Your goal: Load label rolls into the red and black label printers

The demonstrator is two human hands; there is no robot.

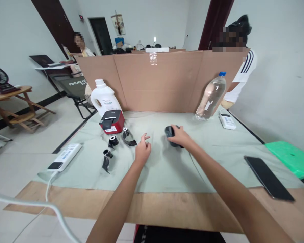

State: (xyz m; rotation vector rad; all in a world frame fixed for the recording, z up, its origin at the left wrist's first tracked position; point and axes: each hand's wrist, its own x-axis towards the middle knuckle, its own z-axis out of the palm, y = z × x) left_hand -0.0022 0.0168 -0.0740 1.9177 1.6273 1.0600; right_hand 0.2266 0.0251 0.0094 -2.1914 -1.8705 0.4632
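My right hand [180, 136] is wrapped round a small dark device [170, 132], which it holds at or just above the pale green cloth; its exact kind is hard to make out. A thin cable [197, 167] runs over the cloth below that hand. My left hand [143, 149] is near the middle with some fingers stretched out and apart, and nothing shows in it. To its left lie several black-and-white rolls [113, 141] with dark strips trailing from them. Behind these rolls stands a red and black box-shaped machine [118, 122], like a label printer.
A cardboard screen [157, 82] closes off the far side. Before it stand a white jug [105, 98] and a clear bottle [210, 96]. White power strips [66, 157] lie left and far right. A phone [268, 177] rests at right, near a green stool [291, 157]. Two people sit beyond.
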